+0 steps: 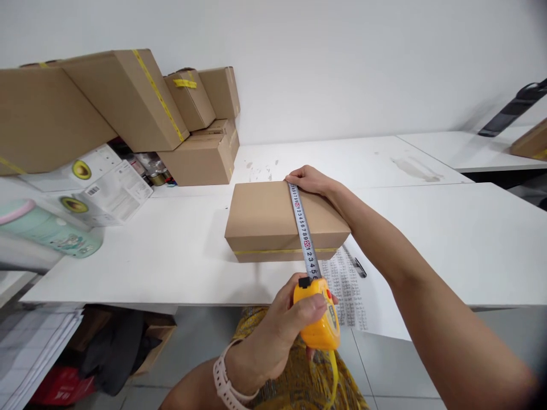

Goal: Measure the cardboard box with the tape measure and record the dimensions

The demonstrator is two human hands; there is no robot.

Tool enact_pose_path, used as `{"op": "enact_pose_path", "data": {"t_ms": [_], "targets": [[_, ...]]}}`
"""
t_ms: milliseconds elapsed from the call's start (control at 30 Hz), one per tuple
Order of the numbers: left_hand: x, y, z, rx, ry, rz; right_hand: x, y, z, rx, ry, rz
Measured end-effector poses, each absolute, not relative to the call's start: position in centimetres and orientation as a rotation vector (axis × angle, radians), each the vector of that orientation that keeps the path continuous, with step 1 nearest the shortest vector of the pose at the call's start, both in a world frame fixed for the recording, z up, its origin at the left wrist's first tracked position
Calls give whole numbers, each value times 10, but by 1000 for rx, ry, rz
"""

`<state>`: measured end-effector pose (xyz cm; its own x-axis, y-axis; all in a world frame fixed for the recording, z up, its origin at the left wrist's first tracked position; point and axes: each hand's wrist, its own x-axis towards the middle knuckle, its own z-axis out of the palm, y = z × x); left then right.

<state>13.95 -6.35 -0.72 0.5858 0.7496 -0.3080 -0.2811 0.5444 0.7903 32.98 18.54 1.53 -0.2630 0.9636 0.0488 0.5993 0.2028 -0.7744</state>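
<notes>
A closed brown cardboard box (260,210) sits on the white table, with yellow tape along its near side. My left hand (271,330) is wrapped round a yellow tape measure (327,330) in front of the box, just past the table's near edge. From its case the metal blade (302,230) runs out across the box top to the far edge. There my right hand (314,179) holds the blade's end against the box, its fingertips partly hidden behind the edge. The blade's numbers face up, with the 20 mark near the box's front edge.
Stacked cardboard boxes (128,97), white avocado-print cartons (115,193) and a mint-green tumbler (55,228) stand at left. A printed sheet (348,290) and a black pen (360,267) lie right of the box. A dark bottle (510,111) is at far right.
</notes>
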Motion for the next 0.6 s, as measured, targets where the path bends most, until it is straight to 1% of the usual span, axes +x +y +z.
{"op": "enact_pose_path", "data": {"t_ms": [100,167,233,333,400,467,533,600], "targets": [[133,-63,-6,760,692,669,330,188,17,-1322,-1868,872],[120,-64,-6,797,685,719,335,182,26,-1179,-1746,808],[101,-66,-6,911,734,860,344,163,36,-1089,-1586,697],[66,-66,-13,1172,1022,1153,365,114,40,-1112,-1382,519],[44,-60,-24,1292,1250,1263,379,77,26,-1188,-1300,425],[29,-49,-38,1324,1363,1264,389,45,0,-1358,-1332,426],[20,-38,-50,1270,1337,1213,393,24,-27,-1454,-1420,473],[16,-28,-57,1193,1243,1174,390,14,-45,-1457,-1548,509]]}}
